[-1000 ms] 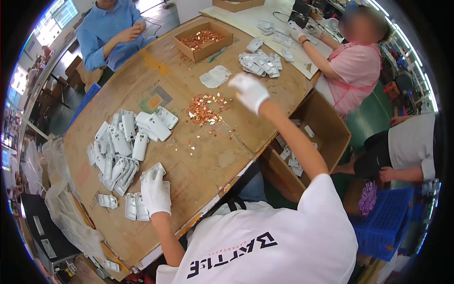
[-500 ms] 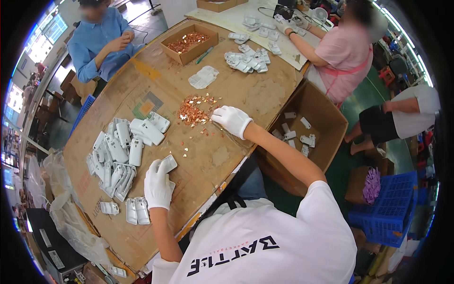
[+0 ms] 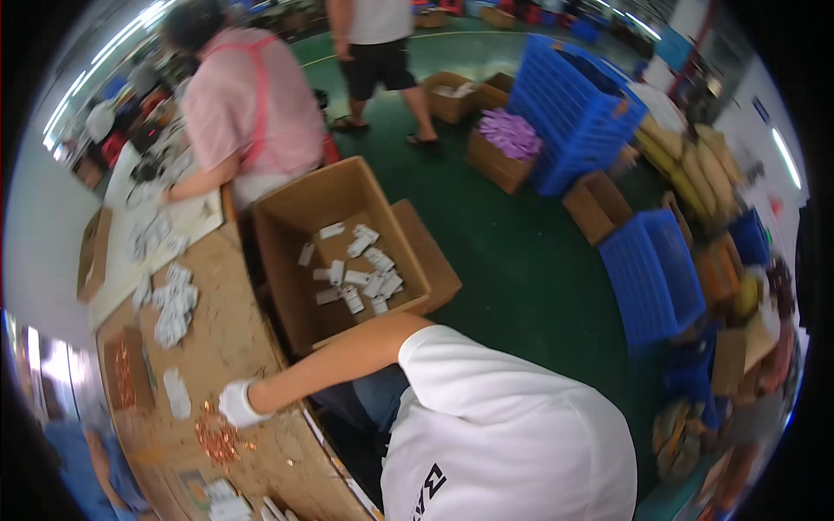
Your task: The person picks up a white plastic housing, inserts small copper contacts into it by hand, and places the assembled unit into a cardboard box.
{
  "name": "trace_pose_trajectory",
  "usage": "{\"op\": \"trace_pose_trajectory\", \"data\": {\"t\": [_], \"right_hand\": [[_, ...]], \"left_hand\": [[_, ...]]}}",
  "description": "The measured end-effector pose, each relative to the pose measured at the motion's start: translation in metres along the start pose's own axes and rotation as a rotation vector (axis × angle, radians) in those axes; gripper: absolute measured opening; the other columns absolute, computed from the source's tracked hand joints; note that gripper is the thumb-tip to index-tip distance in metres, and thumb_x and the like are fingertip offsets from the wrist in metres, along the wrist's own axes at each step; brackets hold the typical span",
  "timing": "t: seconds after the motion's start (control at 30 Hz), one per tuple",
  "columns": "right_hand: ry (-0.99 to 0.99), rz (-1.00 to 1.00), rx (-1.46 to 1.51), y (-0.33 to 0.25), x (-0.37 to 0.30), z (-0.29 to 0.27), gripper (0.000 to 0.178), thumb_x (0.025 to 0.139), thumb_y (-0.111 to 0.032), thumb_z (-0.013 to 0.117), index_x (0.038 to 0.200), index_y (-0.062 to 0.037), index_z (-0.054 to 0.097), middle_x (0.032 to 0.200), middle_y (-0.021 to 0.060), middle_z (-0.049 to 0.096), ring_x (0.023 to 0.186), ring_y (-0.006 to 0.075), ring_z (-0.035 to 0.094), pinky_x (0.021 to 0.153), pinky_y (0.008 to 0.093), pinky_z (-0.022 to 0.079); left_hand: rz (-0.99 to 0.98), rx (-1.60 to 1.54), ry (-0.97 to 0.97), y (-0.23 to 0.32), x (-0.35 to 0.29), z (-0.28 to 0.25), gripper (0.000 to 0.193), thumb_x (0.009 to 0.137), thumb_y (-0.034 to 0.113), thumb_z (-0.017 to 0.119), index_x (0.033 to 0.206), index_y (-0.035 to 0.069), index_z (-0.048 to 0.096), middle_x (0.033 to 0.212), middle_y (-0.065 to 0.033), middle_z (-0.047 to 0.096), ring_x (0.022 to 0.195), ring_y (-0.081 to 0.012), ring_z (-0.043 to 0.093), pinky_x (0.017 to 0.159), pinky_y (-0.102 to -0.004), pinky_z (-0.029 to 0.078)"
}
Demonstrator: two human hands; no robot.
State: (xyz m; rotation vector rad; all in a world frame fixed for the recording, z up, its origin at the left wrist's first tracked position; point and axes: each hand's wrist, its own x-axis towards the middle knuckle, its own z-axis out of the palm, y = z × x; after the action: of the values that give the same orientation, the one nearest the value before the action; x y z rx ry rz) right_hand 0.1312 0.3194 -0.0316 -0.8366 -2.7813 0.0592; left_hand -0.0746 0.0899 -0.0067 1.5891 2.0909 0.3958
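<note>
My right hand [image 3: 241, 405], in a white glove, rests on the cardboard-topped table at the edge of a loose pile of small copper-coloured pieces [image 3: 215, 437]. Its fingers look curled together, and blur hides what they hold, if anything. At the bottom edge, a whitish shape beside the pale casings [image 3: 228, 504] may be the fingertips of my left hand [image 3: 276, 511]; the rest of that hand is cut off. A flat pale tray-like piece [image 3: 177, 394] lies beyond the pile.
An open carton [image 3: 271, 252] with several white casings [image 3: 375, 285] inside stands against the table. More casings [image 3: 175, 306] lie farther along the table, near a box of copper pieces [image 3: 124, 375]. A co-worker in pink [image 3: 252, 104] sits beyond. Blue crates [image 3: 651, 278] stand on the green floor.
The view has swung to the right, bringing the carton and floor toward the middle. The left hand and the casing it held have slipped to or past the bottom edge. The right hand stays by the copper pile.
</note>
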Motion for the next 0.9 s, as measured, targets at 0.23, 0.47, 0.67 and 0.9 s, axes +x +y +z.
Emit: {"op": "trace_pose_trajectory", "data": {"t": [0.23,0.47,0.67,0.9], "right_hand": [[-0.072,-0.014,-0.009,0.004,-0.009,-0.002,0.016,0.072,-0.014,0.068,0.084,-0.0058,0.075,0.087,0.0121,0.073,0.085,0.0326,0.071,0.069,0.0435,0.058],[-0.13,0.031,0.001,0.008,0.004,0.009,0.017,0.072,-0.015,0.07,0.086,-0.0066,0.075,0.089,0.0113,0.073,0.089,0.0316,0.07,0.074,0.0419,0.058],[-0.168,0.037,-0.015,-0.002,0.001,-0.001,0.02,0.076,-0.017,0.068,0.092,-0.0064,0.075,0.097,0.0117,0.073,0.092,0.0322,0.07,0.074,0.0429,0.058],[-0.126,0.034,-0.066,0.002,0.003,0.016,0.02,0.075,-0.018,0.069,0.09,-0.0071,0.075,0.094,0.0108,0.073,0.091,0.0316,0.07,0.072,0.0431,0.058]], "left_hand": [[0.007,-0.225,0.079,0.04,0.018,-0.004,0.037,0.102,0.012,0.042,0.136,0.003,0.052,0.139,-0.0148,0.053,0.131,-0.0241,0.047,0.105,-0.0349,0.043],[0.427,0.251,0.043,0.057,0.016,-0.007,0.032,0.096,0.005,0.053,0.127,0.005,0.062,0.119,-0.0204,0.064,0.106,-0.0304,0.061,0.094,-0.0373,0.049],[0.754,0.203,0.087,0.003,0.039,0.007,0.038,0.083,0.003,0.064,0.121,0.004,0.064,0.114,-0.0221,0.062,0.103,-0.0321,0.057,0.089,-0.0406,0.048],[0.428,0.029,0.113,0.011,0.033,0.004,0.045,0.085,0.015,0.066,0.126,-0.001,0.056,0.116,-0.021,0.061,0.103,-0.0309,0.058,0.091,-0.0376,0.046]]}}
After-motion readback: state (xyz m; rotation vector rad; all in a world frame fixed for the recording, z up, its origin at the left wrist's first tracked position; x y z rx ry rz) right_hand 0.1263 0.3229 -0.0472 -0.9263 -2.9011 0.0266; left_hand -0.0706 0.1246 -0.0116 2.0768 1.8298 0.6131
